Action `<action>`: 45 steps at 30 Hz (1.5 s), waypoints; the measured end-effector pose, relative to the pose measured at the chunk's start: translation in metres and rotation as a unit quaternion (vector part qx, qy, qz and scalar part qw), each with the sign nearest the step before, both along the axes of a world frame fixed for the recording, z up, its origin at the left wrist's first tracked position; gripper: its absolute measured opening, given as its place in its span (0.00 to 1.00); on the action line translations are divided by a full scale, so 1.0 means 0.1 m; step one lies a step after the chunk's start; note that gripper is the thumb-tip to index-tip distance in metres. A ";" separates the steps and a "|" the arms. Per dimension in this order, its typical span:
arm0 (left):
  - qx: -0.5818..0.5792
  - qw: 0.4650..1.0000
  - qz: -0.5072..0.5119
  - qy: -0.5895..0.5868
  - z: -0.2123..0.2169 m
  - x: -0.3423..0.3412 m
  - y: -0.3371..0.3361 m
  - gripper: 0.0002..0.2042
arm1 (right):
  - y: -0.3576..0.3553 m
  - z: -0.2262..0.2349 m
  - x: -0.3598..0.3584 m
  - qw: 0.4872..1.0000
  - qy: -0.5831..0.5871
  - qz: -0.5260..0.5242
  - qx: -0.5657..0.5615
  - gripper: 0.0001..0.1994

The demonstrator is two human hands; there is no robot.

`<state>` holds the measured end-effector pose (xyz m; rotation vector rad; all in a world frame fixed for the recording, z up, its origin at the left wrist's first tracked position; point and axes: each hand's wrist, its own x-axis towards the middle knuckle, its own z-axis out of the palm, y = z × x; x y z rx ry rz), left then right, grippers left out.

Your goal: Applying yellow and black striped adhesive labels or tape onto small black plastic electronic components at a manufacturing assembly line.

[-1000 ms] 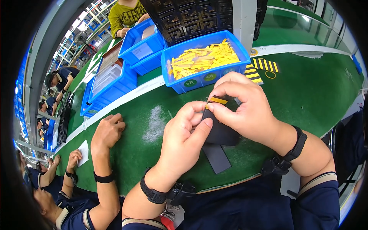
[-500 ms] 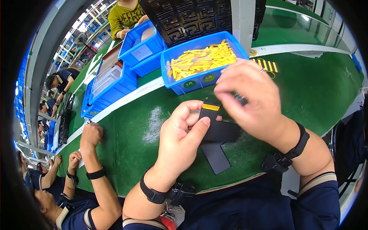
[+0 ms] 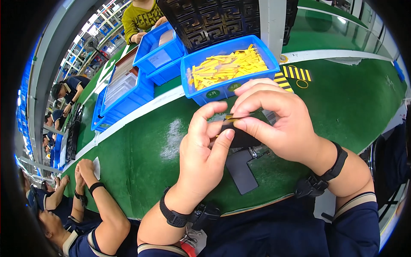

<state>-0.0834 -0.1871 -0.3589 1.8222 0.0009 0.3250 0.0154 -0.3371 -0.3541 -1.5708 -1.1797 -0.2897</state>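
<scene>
both hands (image 3: 239, 137) pinch a yellow strip (image 3: 229, 118) onto a black piece (image 3: 240, 138).

Black part (image 3: 240, 138): small, flat, dark, held between both hands above the green table, mostly hidden by fingers.
Yellow strip (image 3: 232, 118): thin, lying along the black part's top edge (only a sliver shows), pinched at fingertips.

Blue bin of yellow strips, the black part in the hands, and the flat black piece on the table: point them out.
blue bin (image 3: 201, 95), head view, front wall.
black part (image 3: 240, 138), head view, middle.
flat black piece (image 3: 240, 170), head view, centre.
</scene>
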 end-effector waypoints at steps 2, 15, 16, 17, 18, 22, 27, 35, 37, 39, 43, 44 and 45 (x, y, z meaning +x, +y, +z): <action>0.020 0.998 -0.010 -0.056 -0.02 0.01 -0.04 0.20 | 0.00 0.00 0.01 0.998 0.044 0.045 0.002 0.06; -0.216 0.974 -0.072 -0.017 0.01 0.02 0.00 0.14 | 0.06 -0.02 -0.09 0.964 0.251 -0.003 0.090 0.04; -0.219 0.973 -0.073 -0.017 0.01 0.02 -0.01 0.14 | 0.07 -0.02 -0.09 0.948 0.300 0.019 0.102 0.04; -0.219 0.973 -0.072 -0.018 0.01 0.02 -0.01 0.14 | 0.07 -0.02 -0.09 0.930 0.348 0.041 0.113 0.04; -0.211 0.975 -0.063 -0.018 0.01 0.02 -0.03 0.14 | 0.07 -0.03 -0.09 0.930 0.348 0.041 0.113 0.04; -0.177 0.984 -0.020 -0.022 0.02 0.02 -0.07 0.14 | 0.07 -0.08 -0.05 0.993 0.088 -0.073 0.042 0.04; -0.052 0.998 0.036 -0.023 -0.03 -0.01 -0.12 0.14 | 0.06 -0.07 -0.04 0.988 -0.074 -0.133 0.020 0.05; -0.203 0.978 0.002 -0.054 -0.01 0.07 0.05 0.13 | 0.04 -0.04 -0.08 0.996 -0.042 -0.071 0.017 0.05; -0.242 0.969 0.004 -0.056 0.03 0.07 0.07 0.12 | 0.04 -0.05 -0.02 0.998 0.023 -0.056 -0.001 0.06; -0.225 0.973 -0.006 -0.055 0.02 0.07 0.09 0.12 | 0.02 -0.05 -0.02 0.996 0.079 -0.001 -0.039 0.05; -0.146 0.988 -0.015 -0.052 0.06 0.07 0.22 0.12 | 0.00 -0.02 -0.05 0.990 0.088 0.049 -0.098 0.05; -0.108 0.990 0.024 -0.087 0.10 0.07 0.21 0.13 | 0.00 -0.01 -0.06 0.988 0.086 0.058 -0.110 0.05; -0.054 0.992 0.044 -0.103 0.12 0.08 0.22 0.12 | 0.00 -0.03 -0.05 0.990 0.053 0.065 -0.110 0.06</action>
